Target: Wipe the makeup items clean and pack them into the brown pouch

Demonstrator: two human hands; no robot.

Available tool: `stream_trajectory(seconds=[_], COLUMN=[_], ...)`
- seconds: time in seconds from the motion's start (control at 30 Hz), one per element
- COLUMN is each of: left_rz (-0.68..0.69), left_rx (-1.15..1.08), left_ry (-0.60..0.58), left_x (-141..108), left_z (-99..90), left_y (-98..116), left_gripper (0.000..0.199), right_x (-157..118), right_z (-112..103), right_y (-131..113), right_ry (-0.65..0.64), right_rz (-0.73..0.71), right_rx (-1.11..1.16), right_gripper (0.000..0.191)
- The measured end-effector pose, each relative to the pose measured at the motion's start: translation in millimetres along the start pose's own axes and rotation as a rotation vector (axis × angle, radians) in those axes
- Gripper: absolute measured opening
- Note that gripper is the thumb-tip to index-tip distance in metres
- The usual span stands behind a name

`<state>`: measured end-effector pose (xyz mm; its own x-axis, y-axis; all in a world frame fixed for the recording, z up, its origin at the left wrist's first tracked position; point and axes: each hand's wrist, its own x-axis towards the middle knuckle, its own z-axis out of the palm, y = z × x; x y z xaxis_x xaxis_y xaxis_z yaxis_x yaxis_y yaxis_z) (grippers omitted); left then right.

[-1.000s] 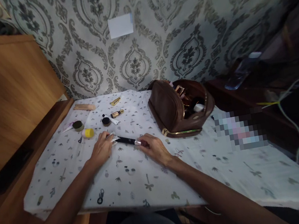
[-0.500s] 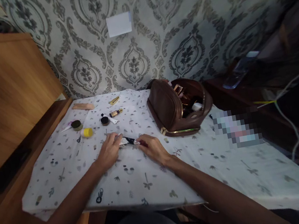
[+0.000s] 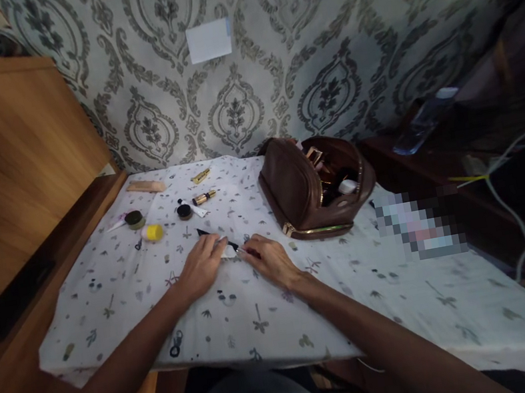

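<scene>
Stick point(image 3: 232, 245) is clamped in left hand point(image 3: 202, 266), with wipe point(image 3: 228, 253), and right hand point(image 3: 269, 259); wiping seems unfinished; bag point(image 3: 288, 185) stands open.

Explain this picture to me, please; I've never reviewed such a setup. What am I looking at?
There is no machine here, just a person's two bare hands. The camera is worn on the head, looking forward and down. The left hand and right hand hold a slim black stick, with something white, perhaps a wipe, under the left fingers. The patterned tablecloth also bears an open brown bag, a yellow-capped container, two dark-lidded jars and two gold-coloured tubes. A blurred-out patch on the right cannot be read.
</scene>
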<state>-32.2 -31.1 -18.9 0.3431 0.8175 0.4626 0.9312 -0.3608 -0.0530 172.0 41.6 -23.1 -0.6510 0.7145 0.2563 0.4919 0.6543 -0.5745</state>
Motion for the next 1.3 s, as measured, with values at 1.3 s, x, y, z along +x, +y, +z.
stream_trajectory(seconds=[1.3], left_rz=[-0.167], left_rx=[-0.167], left_ry=[-0.128], left_x=[10], left_z=[0.3], left_y=[-18], left_gripper=[0.039], right_x=[0], right_z=[2], right_y=[5], right_ry=[0.043], right_rz=[-0.046], right_rx=[0.104], right_gripper=[0.015])
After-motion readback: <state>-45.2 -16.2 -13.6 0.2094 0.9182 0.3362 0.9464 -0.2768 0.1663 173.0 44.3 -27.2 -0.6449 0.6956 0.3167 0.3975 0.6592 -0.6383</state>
